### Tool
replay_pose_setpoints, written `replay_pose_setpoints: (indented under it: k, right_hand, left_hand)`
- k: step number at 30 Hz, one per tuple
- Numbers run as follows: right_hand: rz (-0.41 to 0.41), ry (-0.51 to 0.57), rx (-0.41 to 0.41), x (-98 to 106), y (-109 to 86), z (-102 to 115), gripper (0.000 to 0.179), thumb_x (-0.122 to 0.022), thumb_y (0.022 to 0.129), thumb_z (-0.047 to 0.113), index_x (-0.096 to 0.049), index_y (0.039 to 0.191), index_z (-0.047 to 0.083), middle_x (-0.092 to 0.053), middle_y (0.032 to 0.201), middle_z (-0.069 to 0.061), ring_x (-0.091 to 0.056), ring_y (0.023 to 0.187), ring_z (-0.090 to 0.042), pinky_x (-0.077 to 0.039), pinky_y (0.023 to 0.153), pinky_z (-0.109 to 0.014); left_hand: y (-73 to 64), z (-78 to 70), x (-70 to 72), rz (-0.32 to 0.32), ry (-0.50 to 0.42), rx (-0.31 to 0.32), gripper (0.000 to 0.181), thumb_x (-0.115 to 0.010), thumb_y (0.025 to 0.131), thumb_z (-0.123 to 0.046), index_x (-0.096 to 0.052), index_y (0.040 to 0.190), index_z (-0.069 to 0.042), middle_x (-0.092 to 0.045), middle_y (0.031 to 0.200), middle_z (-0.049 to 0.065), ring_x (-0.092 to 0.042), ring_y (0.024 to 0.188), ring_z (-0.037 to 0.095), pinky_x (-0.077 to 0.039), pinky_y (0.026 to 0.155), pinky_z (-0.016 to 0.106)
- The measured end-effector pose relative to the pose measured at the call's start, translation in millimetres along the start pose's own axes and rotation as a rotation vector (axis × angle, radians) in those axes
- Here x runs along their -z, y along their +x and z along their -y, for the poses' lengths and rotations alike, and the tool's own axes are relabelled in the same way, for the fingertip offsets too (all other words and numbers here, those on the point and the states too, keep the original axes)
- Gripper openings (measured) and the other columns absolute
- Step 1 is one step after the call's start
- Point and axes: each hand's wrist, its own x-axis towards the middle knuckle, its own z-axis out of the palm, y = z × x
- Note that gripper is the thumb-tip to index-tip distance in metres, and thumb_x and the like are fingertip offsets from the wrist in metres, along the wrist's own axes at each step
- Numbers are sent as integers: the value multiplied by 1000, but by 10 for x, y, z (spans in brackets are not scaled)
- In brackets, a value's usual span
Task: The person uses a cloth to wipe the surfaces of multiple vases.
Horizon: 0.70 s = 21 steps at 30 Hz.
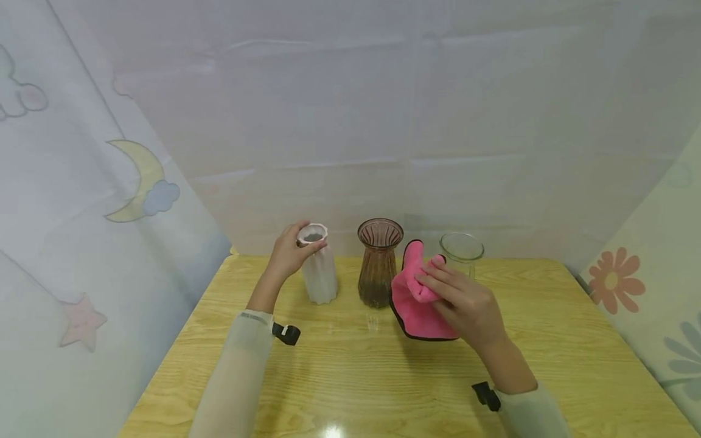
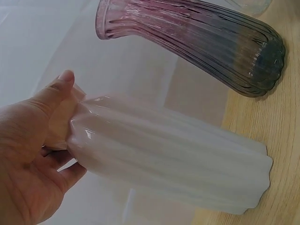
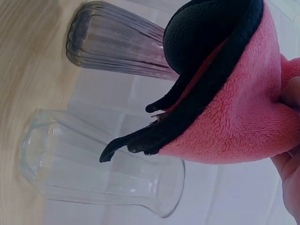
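A white fluted vase (image 1: 320, 274) stands upright on the table at the left. My left hand (image 1: 290, 250) grips it round the neck; in the left wrist view the thumb and fingers of that hand (image 2: 35, 140) curl about the rim of the vase (image 2: 168, 150). My right hand (image 1: 465, 301) holds a pink cloth (image 1: 418, 304) with a dark edge, bunched in the fingers and hanging above the table. The right wrist view shows the folded cloth (image 3: 234, 108) close up, with only part of the hand (image 3: 290, 178) visible.
Between the hands stands a brownish-purple ribbed glass vase (image 1: 378, 267). A clear glass vase (image 1: 462, 246) is partly hidden behind the right hand, but shows fully upright in shape in the right wrist view. The wooden table (image 1: 339, 377) meets a pale curtain (image 1: 350, 121) at the back.
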Motion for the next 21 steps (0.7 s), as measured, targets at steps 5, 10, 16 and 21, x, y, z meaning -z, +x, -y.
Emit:
replay_pose_setpoints:
  k: [5, 10, 16, 21]
  right_hand:
    - [0, -5, -10, -7, 9, -74, 37, -56, 105, 34, -79, 110, 6, -77, 107, -13, -74, 97, -35, -43, 107, -21]
    - [14, -21, -36, -32, -24, -140, 39, -56, 105, 37, -79, 111, 7, -77, 108, -12, -73, 98, -35, -41, 108, -20]
    - [18, -36, -51, -81, -62, -199, 39, -55, 105, 38, -79, 111, 8, -76, 109, -12, -73, 99, -36, -40, 109, -20]
    - [20, -53, -62, -120, -66, -230, 38, -56, 105, 37, -79, 113, 9, -76, 109, -12, -73, 101, -34, -49, 102, -30]
  left_hand:
    - [52, 15, 5, -11, -4, 0, 84, -76, 90, -45, -40, 153, -5, -47, 144, 20, -54, 120, 38, -52, 94, 52]
    - [59, -5, 6, -20, 11, 16, 84, -76, 90, -45, -38, 155, -6, -43, 151, 19, -52, 125, 39, -50, 99, 55]
    - [10, -138, -5, -50, 101, -5, 89, -74, 89, -52, -35, 156, -7, -35, 158, 16, -40, 141, 38, -38, 113, 56]
    - [-30, -389, -16, -45, 107, -103, 88, -75, 88, -52, -36, 156, -11, -32, 161, 13, -33, 147, 34, -33, 117, 55]
